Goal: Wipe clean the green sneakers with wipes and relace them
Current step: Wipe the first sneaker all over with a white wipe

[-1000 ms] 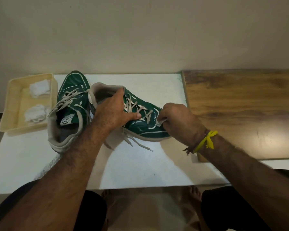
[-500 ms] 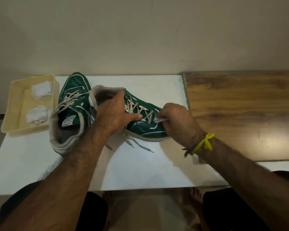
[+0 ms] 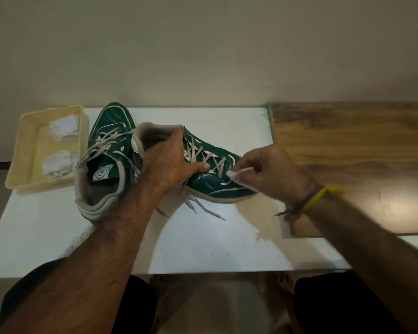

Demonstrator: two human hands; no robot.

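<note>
The glossy green lace-up sneaker [image 3: 210, 182], gripped at its collar by the left hand [image 3: 169, 165], is best held steady while the small white wipe [image 3: 234, 173] pinched in the right hand [image 3: 273, 174] is drawn firmly along its toe.

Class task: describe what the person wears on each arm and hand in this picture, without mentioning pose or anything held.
Both forearms are bare, with no sleeves in view and no gloves. The right hand has a yellow band at its wrist, beside a darker brownish thread with loose ends. The left hand shows no band, watch or ring.
</note>
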